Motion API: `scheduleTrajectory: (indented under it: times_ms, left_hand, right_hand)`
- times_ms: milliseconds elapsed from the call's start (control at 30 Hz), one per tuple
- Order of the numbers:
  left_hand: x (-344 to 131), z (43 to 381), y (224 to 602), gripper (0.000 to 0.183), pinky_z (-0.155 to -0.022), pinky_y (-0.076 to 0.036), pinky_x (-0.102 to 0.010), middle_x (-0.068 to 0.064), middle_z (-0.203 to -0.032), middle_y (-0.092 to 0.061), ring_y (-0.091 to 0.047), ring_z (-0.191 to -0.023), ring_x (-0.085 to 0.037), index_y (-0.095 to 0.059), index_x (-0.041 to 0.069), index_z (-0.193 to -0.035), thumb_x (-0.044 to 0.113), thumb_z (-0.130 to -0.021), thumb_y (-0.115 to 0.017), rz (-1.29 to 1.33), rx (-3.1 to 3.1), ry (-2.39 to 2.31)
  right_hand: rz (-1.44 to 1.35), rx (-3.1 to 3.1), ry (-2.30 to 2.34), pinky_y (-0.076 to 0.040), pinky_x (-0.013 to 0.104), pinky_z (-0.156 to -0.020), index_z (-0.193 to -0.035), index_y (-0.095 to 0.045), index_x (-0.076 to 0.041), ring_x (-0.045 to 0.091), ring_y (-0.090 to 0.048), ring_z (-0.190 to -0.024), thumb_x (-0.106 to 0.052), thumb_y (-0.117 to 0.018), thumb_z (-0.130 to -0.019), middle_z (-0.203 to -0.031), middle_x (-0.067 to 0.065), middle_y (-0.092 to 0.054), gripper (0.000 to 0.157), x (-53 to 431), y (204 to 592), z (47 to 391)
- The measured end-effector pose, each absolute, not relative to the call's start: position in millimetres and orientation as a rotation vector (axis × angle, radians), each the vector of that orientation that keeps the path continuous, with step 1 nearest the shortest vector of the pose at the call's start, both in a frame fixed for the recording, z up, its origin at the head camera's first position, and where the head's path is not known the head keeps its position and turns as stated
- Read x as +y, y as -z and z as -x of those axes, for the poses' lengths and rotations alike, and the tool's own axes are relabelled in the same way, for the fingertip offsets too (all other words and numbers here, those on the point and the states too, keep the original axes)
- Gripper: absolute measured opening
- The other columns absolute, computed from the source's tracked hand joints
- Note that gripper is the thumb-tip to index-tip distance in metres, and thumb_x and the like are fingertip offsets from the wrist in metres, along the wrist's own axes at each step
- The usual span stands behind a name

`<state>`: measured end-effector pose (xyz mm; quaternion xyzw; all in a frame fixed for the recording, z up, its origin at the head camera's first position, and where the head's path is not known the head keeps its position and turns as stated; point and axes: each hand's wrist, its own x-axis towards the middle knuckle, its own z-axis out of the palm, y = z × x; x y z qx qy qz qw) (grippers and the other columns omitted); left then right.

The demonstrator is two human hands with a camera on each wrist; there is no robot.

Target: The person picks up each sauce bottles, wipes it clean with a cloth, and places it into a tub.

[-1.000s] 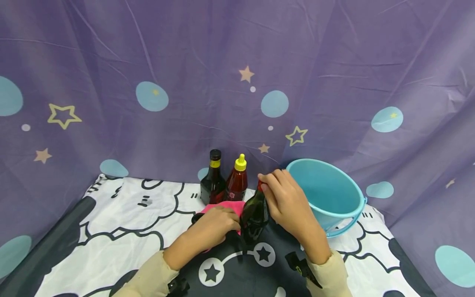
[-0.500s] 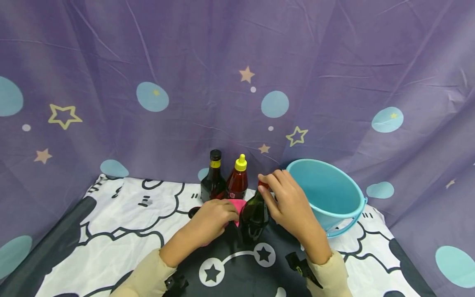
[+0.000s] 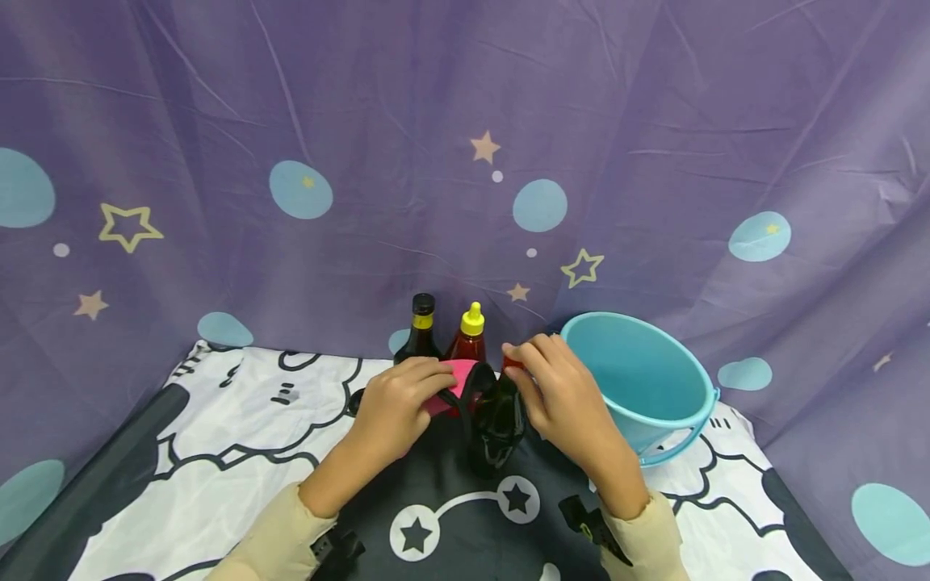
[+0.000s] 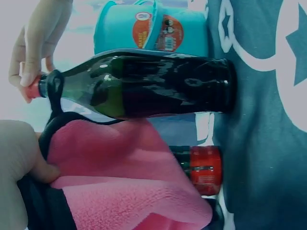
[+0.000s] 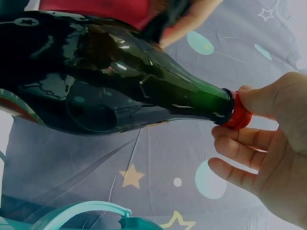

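Note:
My left hand [image 3: 395,403] grips a pink fleece piece [image 4: 110,153] with black edging and a black loop [image 4: 55,96]. In the left wrist view the loop crosses the neck of a dark green glass bottle [image 4: 158,86]. The bottle stands upright on the patterned cloth. Its red cap [image 5: 241,112] is pinched between thumb and fingers of my right hand [image 3: 563,395], with some fingers held away from it in the right wrist view. The fleece hangs just left of the bottle and hides part of what stands behind.
Behind the fleece stand a dark bottle with a black cap [image 3: 423,304] and a red sauce bottle with a yellow nozzle [image 3: 472,320]. A light blue bucket [image 3: 639,367] sits to the right of the hands. A purple curtain [image 3: 407,161] closes off the back.
My left hand has risen and shifted left with the pink fleece, and the black loop now shows at the bottle's neck. The right hand stays on the cap.

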<state>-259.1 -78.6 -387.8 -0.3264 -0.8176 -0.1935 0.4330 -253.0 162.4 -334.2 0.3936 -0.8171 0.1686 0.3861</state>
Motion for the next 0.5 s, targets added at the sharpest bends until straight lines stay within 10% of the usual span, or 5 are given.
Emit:
scheduleTrajectory:
  times_ms: [500]
  left_hand:
    - [-69.7,248.8,378.3,0.045,-0.095,-0.058,-0.041,-0.009,-0.108,-0.078,-0.072,-0.106,-0.029,-0.079,0.007,-0.104,-0.018,-0.075,-0.057,0.713,-1.774,0.726]
  right_hand:
    - [-1.04,-2.132,-0.491,-0.051,0.034,-0.078,-0.121,-0.067,-0.004,0.02,-0.056,-0.09,-0.004,-0.066,-0.095,-0.104,0.008,-0.065,0.027,157.3,335.7,253.5]
